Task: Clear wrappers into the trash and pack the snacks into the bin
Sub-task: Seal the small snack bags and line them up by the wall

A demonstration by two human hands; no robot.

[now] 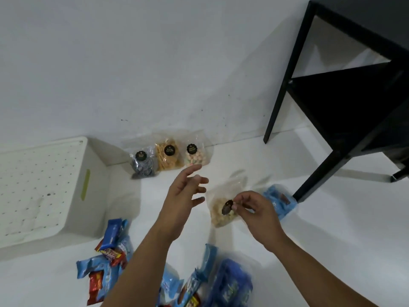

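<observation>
While the left hand (pixel 184 191) hangs above the white floor (pixel 332 229) with its fingers spread and loose, holding nothing, the right hand (pixel 254 212) pinches a small dark piece (pixel 227 206) between thumb and fingertips, and whether that piece is a sticker or a bit of food cannot be told. The pinched piece sits over a clear bag of pale snacks (pixel 221 214) that lies on the floor just under and beside the right hand. Past the right hand, near the foot of a black table (pixel 345 89), lies a crumpled light blue wrapper (pixel 281 201). Three clear bags lean in a row against the white wall (pixel 155 63): a bag of dark swirled pieces (pixel 142 166) on the left, a bag of yellow sticks (pixel 167 157) in the middle, and a bag of pastel round candies (pixel 195 156) on the right, each with a round black label. The left hand's fingertips are near the candy bag but apart from it. To the left stands a white bin (pixel 90 173) with a dotted lid or floor and a green strip on its side; no snacks can be seen in it. Close to the person, between and beside the forearms, lies a heap of blue and red snack packs (pixel 110 251), and a larger blue pack (pixel 232 284) rests at the lower edge.
</observation>
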